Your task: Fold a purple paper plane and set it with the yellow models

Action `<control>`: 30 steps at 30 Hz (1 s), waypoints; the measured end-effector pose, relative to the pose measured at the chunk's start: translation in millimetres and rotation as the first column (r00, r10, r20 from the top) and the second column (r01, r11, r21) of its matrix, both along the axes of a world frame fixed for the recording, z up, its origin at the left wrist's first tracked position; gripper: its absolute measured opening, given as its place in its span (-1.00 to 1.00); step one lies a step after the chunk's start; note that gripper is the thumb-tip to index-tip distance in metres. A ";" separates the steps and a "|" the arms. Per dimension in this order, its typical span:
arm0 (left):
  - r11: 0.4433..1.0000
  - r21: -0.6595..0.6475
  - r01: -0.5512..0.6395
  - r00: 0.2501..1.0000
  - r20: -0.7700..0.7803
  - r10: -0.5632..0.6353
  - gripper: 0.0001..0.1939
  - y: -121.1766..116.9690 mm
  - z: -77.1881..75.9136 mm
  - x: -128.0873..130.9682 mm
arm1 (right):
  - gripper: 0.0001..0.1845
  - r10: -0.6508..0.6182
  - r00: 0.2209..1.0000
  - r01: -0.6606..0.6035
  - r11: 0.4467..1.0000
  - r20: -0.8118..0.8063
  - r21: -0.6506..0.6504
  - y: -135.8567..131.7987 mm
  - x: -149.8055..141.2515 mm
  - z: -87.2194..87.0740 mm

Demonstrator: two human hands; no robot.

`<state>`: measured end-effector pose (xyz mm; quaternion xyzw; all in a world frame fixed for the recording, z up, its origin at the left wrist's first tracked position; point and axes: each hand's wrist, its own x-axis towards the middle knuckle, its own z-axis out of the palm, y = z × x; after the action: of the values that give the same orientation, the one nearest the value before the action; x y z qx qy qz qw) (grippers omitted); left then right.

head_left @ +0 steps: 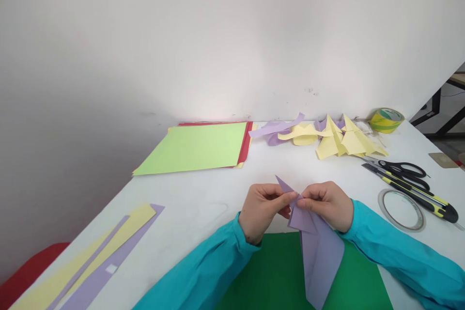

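Pinching folded purple paper (321, 256) in left hand (267, 206) and right hand (327, 202), both clamped near narrow end, above green sheet (271, 271). Running lengthwise from sharp tip at 11 o'clock toward 5. At 1 o'clock, near wall (232, 43): tape roll (384, 125), print illegible.

"What's in the far right corner of the white table (203, 198)?"
"A yellow-green tape roll (383, 125), near the wall (232, 48)."
"And nearer?"
"Black-handled scissors (394, 165), a black-and-yellow cutter (417, 194) and a clear tape ring (382, 206)."
"Past the left edge?"
"Something red (34, 266) and rounded, only partly in view."
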<state>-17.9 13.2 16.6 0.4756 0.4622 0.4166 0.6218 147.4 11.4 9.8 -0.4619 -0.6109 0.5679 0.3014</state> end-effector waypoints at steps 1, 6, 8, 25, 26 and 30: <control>1.000 0.004 -0.004 1.000 -0.003 0.004 -0.75 0.0 -0.1 0.1 | -0.62 0.003 1.000 -0.003 1.000 -0.010 -0.010 0.1 -0.1 -0.4; 0.999 0.036 -0.023 0.999 0.039 0.022 -0.79 0.6 0.2 1.4 | -0.63 0.006 0.999 -0.010 0.997 -0.054 -0.079 0.7 -1.5 -1.2; 0.999 0.044 -0.026 0.998 0.055 0.024 -0.79 0.4 0.7 1.4 | -0.62 0.006 0.998 -0.011 0.996 -0.058 -0.086 0.6 -2.0 -1.9; 0.998 -0.055 0.027 0.999 -0.019 -0.028 -0.73 -1.7 1.5 2.6 | -0.55 -0.068 0.995 0.064 0.996 -0.072 -0.055 4.2 -3.3 -1.6; 0.993 -0.093 0.073 0.996 -0.038 -0.077 -0.72 -1.7 1.4 2.5 | -0.55 -0.079 0.994 0.075 0.996 -0.081 -0.058 4.9 -2.9 -2.7; 0.959 -0.205 0.194 0.973 -0.084 -0.215 -0.67 -0.8 1.4 1.1 | -0.55 -0.095 0.990 0.090 0.994 -0.103 -0.058 6.8 -1.8 -6.5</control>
<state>-16.8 12.4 18.0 0.4788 0.4814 0.2768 0.6800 145.6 18.1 3.3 -0.4669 -0.5565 0.5932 0.3470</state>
